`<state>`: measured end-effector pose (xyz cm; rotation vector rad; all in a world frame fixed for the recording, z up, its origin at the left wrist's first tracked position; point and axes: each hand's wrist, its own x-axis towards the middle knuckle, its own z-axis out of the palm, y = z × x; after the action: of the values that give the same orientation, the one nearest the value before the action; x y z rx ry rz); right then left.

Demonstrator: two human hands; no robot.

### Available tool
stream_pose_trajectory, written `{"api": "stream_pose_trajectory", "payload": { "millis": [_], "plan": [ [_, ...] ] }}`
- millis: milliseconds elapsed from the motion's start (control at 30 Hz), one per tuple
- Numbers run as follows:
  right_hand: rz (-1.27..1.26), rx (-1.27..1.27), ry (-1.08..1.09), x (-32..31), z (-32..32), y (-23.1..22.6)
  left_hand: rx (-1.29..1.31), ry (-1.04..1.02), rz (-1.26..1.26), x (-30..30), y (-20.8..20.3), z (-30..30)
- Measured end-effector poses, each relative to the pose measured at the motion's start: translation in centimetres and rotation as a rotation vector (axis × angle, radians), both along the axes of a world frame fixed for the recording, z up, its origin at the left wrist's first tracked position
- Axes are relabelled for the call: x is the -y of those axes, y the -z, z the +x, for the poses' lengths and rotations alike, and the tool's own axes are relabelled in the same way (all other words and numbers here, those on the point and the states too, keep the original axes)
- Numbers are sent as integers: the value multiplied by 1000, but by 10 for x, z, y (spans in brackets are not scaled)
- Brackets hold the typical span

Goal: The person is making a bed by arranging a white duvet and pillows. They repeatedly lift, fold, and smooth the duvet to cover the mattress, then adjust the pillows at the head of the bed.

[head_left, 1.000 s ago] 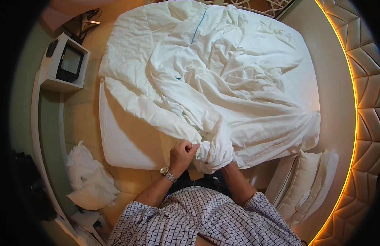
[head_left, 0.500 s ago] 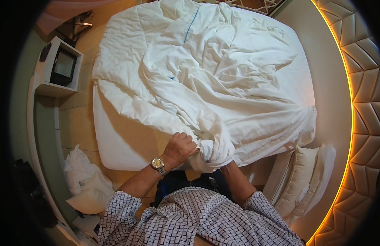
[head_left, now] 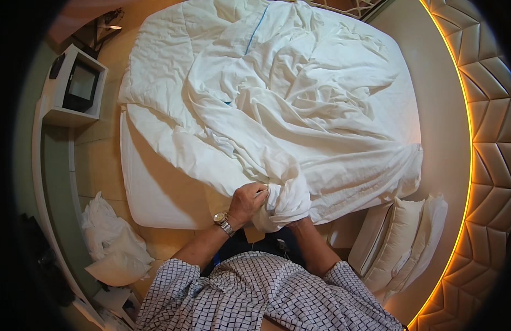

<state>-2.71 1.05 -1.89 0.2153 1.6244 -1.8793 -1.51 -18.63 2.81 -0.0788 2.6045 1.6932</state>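
A white duvet cover [head_left: 344, 127] lies rumpled in deep folds over the bed, with a thin blue line on it near the far side. A white quilted duvet [head_left: 156, 60] spreads over the left part and runs toward me under the cover's folds. At the near edge of the bed my left hand [head_left: 246, 203], with a watch on its wrist, is closed on the bunched white cloth. My right forearm [head_left: 313, 243] reaches up into a thick roll of the duvet cover just right of it. That cloth hides my right hand and its fingers.
Several white pillows [head_left: 402, 231] stand on edge at the near right. White bundled cloth and a pillow [head_left: 120, 265] lie on the floor at left. A white open cabinet [head_left: 73, 116] stands along the left wall, a padded lit headboard [head_left: 493, 165] along the right.
My left hand has turned and shifted slightly down, still on the cloth. The roll around my right hand has moved a little. The whole view has shifted slightly.
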Motion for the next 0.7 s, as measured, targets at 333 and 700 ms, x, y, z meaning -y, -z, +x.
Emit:
{"api": "stream_pose_trajectory", "payload": {
  "millis": [333,700],
  "plan": [
    [-512,503,340,10,33,27,201,15,111,-18,44,32],
    [12,2,3,16,80,79,770,-387,1170,-5,44,61]
  ]
}}
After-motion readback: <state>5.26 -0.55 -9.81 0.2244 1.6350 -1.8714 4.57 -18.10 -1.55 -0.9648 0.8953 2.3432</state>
